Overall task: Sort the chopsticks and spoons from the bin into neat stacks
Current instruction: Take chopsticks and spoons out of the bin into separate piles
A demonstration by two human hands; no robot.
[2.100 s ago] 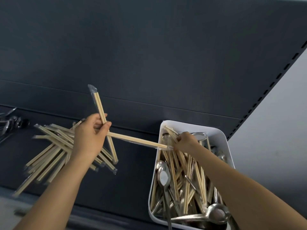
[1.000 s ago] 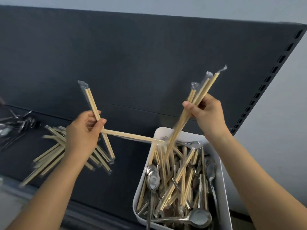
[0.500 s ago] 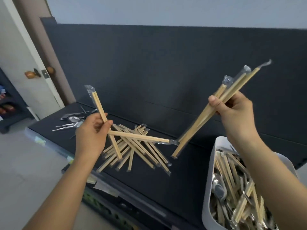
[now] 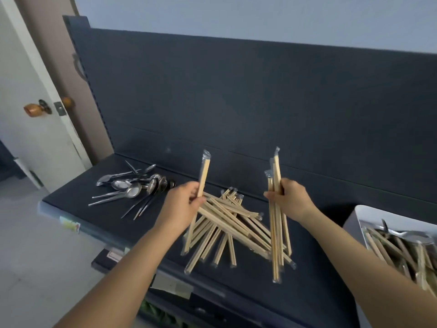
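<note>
In the head view, your left hand (image 4: 186, 200) is gripping a wrapped chopstick pair (image 4: 203, 174) upright, fingers curled round it. Your right hand (image 4: 289, 197) is clutching a bundle of several pairs (image 4: 275, 233). Both are hovering over the chopstick pile (image 4: 227, 230) on the shelf (image 4: 94, 209), which is lying fanned and crossed, not neat. The spoons (image 4: 137, 188) are heaped loosely at its ten o'clock. At its three o'clock the bin (image 4: 354, 223) is holding plenty of mixed cutlery, so you are perhaps midway.

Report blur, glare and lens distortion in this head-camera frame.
Head view: soft, even light; small glints on the pile of steel spoons; the white plastic bin at the right edge smears with blur; wide-angle lens tilts the dark shelf back panel.
</note>
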